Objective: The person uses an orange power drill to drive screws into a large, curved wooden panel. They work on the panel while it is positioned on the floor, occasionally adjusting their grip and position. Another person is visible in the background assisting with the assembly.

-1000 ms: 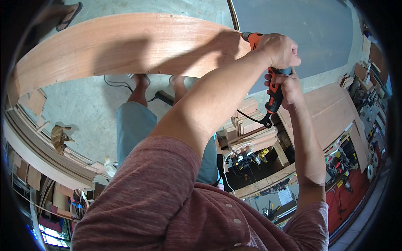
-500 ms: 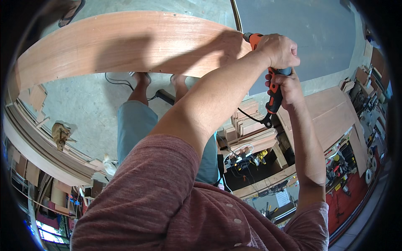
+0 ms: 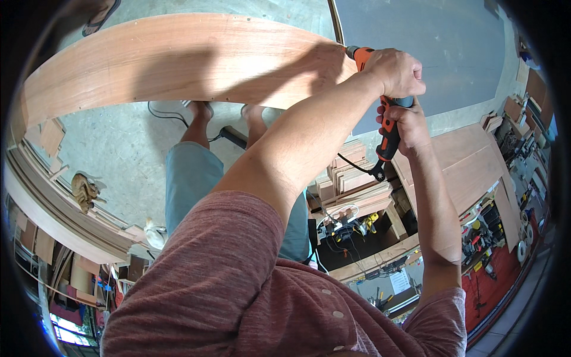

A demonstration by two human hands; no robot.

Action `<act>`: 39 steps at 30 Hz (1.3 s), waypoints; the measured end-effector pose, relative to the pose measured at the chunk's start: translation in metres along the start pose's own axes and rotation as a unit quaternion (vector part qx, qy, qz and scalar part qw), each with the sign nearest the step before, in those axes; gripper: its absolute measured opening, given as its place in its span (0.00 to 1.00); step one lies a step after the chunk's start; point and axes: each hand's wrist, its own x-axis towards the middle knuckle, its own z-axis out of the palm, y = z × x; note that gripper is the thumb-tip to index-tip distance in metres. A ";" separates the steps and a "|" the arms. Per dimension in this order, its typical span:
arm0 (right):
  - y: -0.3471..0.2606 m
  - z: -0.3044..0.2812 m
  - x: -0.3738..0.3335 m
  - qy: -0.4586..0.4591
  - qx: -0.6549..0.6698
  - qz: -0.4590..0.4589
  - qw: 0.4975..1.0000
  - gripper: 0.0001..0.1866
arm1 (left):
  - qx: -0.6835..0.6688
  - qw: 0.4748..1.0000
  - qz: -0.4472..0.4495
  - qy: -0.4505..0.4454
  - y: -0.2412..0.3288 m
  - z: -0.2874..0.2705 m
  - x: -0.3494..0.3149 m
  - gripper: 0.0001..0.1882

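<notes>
An orange and black corded power drill [image 3: 389,134] is held in both my hands at the right end of a long reddish plywood panel [image 3: 178,65]. My right hand [image 3: 411,126] is wrapped round the drill's handle. Over the rear of its body, my left hand [image 3: 395,72] is closed and presses on it. The chuck [image 3: 351,52] points left at the panel's right edge; the bit's tip is too small to make out. Small dark holes or screw heads dot the panel's long edges.
A big grey sheet [image 3: 422,53] lies beyond the drill. Stacked boards [image 3: 348,178], cords and tools are below and right. A brown animal [image 3: 84,191] and a white one [image 3: 156,234] are on the floor at left. Another person's foot [image 3: 95,24] is at top left.
My hands and the drill stay almost in place. The brown animal has shifted its body and turned its head. The other person's foot at top left has moved slightly.
</notes>
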 end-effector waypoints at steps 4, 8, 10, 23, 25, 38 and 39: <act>0.003 0.001 0.001 -0.003 0.012 0.006 1.000 0.24 | 0.002 1.000 0.003 -0.007 0.001 -0.002 0.001 0.16; 0.004 0.001 0.003 -0.005 0.008 0.000 1.000 0.26 | 0.017 1.000 0.003 -0.017 -0.003 -0.002 0.002 0.17; 0.002 0.003 0.001 -0.009 0.010 -0.002 1.000 0.28 | 0.001 1.000 0.015 0.011 -0.004 0.000 -0.001 0.16; 0.004 -0.002 0.004 -0.020 0.000 -0.005 1.000 0.28 | 0.013 1.000 -0.002 -0.019 -0.004 -0.005 -0.002 0.16; 0.010 -0.008 0.006 -0.030 -0.017 -0.029 0.999 0.27 | 0.000 0.999 -0.003 -0.048 -0.002 -0.008 -0.005 0.17; 0.005 -0.058 -0.057 -0.017 0.054 -0.032 0.998 0.36 | 0.452 0.863 -0.206 0.091 -0.208 -0.048 -0.125 0.59; 0.011 -0.071 -0.074 -0.008 0.069 -0.033 0.997 0.37 | 0.482 0.850 -0.198 0.079 -0.212 -0.045 -0.127 0.60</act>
